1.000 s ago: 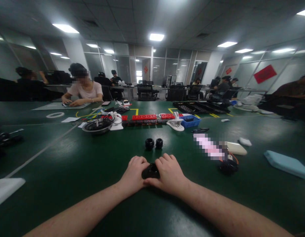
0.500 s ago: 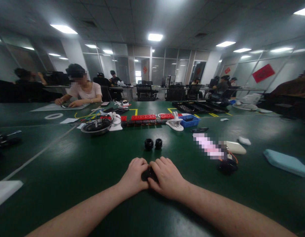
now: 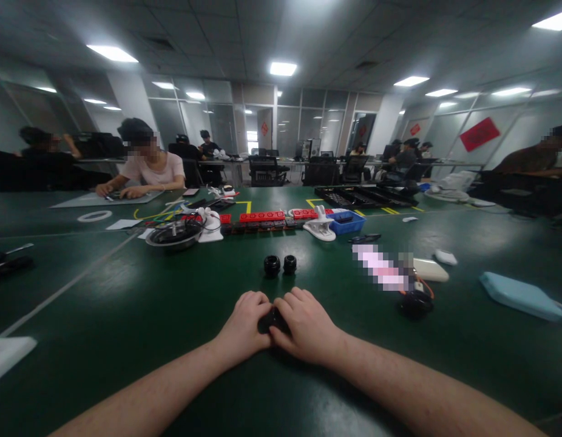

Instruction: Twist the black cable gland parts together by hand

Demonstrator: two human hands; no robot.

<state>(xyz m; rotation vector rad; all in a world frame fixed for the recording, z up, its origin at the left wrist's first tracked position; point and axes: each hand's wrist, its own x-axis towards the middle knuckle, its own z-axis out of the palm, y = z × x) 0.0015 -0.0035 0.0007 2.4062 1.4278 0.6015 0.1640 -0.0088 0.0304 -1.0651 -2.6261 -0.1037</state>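
Note:
My left hand [image 3: 247, 321] and my right hand [image 3: 303, 321] meet in front of me, low over the green table. Between them is a black part [image 3: 272, 321], with the fingers of both hands closed around it. My fingers cover most of it, so its exact kind does not show. Just beyond my hands stand two black ribbed round fittings that look like cable glands: a larger one [image 3: 272, 266] on the left and a smaller one [image 3: 289, 264] on the right, a small gap apart.
Farther back are a metal bowl [image 3: 172, 241] of black parts, a row of red blocks [image 3: 263, 216], a white clip stand [image 3: 320, 227] and a blue bin [image 3: 349, 226]. A light-blue case [image 3: 520, 295] lies right. A co-worker [image 3: 147, 167] sits across the table.
The whole view has shifted slightly. Both hands keep the same hold on the black part, and the two round fittings stay where they stood.

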